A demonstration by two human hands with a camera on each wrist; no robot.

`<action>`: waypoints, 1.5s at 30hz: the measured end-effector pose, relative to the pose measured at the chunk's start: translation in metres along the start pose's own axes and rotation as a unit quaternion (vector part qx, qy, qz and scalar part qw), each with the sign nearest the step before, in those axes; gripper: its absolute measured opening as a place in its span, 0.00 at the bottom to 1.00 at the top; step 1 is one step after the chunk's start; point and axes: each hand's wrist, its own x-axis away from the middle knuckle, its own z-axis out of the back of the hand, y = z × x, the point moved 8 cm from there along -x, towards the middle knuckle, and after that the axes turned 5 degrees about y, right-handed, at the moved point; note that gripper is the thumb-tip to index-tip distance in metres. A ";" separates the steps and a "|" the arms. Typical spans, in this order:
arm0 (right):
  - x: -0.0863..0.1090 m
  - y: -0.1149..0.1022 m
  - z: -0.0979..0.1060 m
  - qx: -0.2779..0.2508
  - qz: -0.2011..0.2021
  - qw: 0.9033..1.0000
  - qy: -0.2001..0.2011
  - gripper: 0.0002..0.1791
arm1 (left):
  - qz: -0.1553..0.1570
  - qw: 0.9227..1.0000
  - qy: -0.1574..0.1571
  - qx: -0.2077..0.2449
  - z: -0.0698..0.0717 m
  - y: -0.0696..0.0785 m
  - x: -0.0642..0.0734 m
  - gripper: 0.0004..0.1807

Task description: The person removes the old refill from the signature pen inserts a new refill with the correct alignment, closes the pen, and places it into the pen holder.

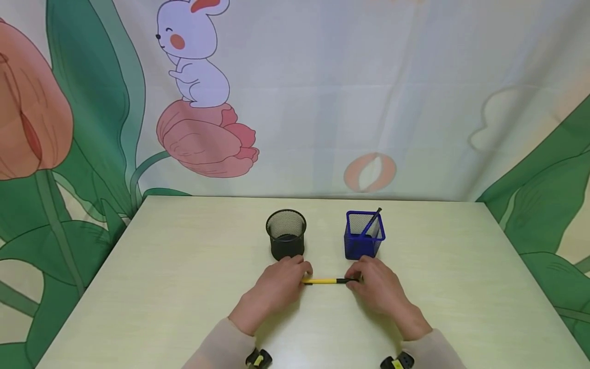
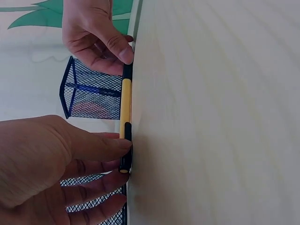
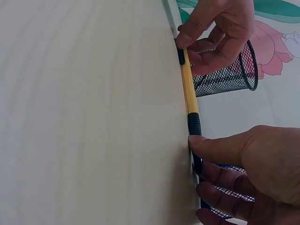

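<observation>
A yellow pen (image 1: 324, 281) with a black clip and a black ribbed grip lies crosswise, low at the tabletop, between both hands. My left hand (image 1: 284, 282) pinches its clip end; in the left wrist view the thumb presses beside the clip (image 2: 128, 132). At the other end, my right hand (image 1: 379, 287) pinches the black grip (image 3: 193, 124) between thumb and fingers. Just beyond the left hand stands a round black mesh pen holder (image 1: 287, 241). Behind the right hand is a square blue mesh pen holder (image 1: 355, 248), with a dark pen (image 1: 370, 223) leaning in it.
Both holders stand upright on the pale wooden table (image 1: 184, 256), a gap between them. A printed curtain (image 1: 299, 102) with a rabbit and tulips hangs behind the table's far edge. Each wrist wears a black device (image 1: 259, 359) near its sleeve.
</observation>
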 end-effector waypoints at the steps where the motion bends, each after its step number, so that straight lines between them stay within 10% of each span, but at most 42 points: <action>1: 0.000 0.000 0.000 0.000 0.000 1.000 -0.001 0.05 | -0.001 1.000 0.001 0.000 0.000 0.000 0.000 0.11; 45: 0.001 -0.004 0.017 -0.042 0.006 0.999 0.003 0.03 | -0.033 0.996 0.046 0.069 0.019 -0.009 0.006 0.06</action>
